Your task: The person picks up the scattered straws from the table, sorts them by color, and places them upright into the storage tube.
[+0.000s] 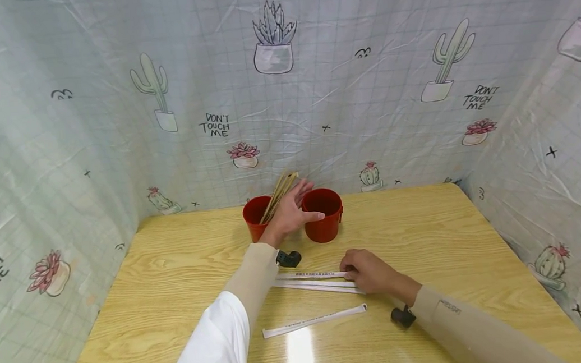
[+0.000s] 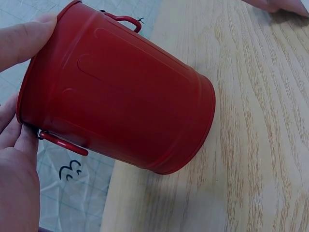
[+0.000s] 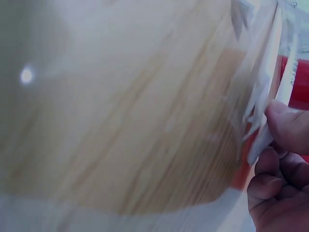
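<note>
Left hand (image 1: 289,212): clamped on right red bucket (image 1: 322,228), far on table (image 1: 399,219);
Right hand (image 1: 372,271): pinched on right end of white packet (image 1: 314,274), nearer;
Wooden sticks (image 1: 278,196): leaning in left red bucket (image 1: 254,229);
Loose packet (image 1: 312,321): lying nearest, left of right hand.

Wood-grain table (image 1: 187,301): lower half of the frame
Left red bucket (image 1: 254,226): centre, far edge
Right red bucket (image 1: 322,227): just beside it
Bunched white strips (image 1: 302,283): below centre
Lone white strip (image 1: 314,321): lower centre

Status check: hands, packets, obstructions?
Left hand grips right-side red bucket. Right hand pinches white packet. Separate packet lies nearer the person. No obvious obstruction.
</note>
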The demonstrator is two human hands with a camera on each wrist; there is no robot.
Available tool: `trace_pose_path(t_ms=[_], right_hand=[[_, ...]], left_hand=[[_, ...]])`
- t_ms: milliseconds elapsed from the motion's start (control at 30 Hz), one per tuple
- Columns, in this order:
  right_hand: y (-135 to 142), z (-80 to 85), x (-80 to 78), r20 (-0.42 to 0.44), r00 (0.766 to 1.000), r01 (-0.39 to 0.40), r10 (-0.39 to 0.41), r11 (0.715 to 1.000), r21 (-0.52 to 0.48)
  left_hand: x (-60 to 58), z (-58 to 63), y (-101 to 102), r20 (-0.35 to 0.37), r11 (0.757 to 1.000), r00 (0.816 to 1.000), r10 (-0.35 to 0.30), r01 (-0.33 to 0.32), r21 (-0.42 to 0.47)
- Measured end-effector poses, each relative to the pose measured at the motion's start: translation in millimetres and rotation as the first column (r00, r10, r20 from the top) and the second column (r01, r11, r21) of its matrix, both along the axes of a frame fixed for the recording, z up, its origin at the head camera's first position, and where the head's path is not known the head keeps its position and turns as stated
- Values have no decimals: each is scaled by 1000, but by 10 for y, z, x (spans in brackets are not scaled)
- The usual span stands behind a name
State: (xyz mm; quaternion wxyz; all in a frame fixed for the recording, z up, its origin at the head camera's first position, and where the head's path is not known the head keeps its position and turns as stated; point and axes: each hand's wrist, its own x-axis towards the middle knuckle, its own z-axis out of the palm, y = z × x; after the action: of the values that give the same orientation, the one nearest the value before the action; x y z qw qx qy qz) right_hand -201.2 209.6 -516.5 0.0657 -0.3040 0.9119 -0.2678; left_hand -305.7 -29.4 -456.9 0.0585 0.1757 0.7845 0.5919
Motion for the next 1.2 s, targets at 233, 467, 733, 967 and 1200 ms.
trace_pose_path(t_ms=[233,467,733,967,1200], right_hand=[[145,70,-2,-23,1000,-15,16,1000,25],[318,116,-38,-43,999,0,1,1000,17],[473,144,-55,-60,998,30,-32,998,-47],[489,164,-64,-47,997,55,-62,989,-137],[394,236,-82,51,994,108,-98,957,-269]], left_hand=[[-6,13,-1,-5,1000,1000,5,-5,-13],[6,40,1,3,1000,1000,12,-12,-18],[-2,41,5,11,1000,1000,21,-21,-19],[-6,51,-1,17,1000,1000,15,-14,-20],[-12,48,-1,-10,999,1000,-19,19,45]])
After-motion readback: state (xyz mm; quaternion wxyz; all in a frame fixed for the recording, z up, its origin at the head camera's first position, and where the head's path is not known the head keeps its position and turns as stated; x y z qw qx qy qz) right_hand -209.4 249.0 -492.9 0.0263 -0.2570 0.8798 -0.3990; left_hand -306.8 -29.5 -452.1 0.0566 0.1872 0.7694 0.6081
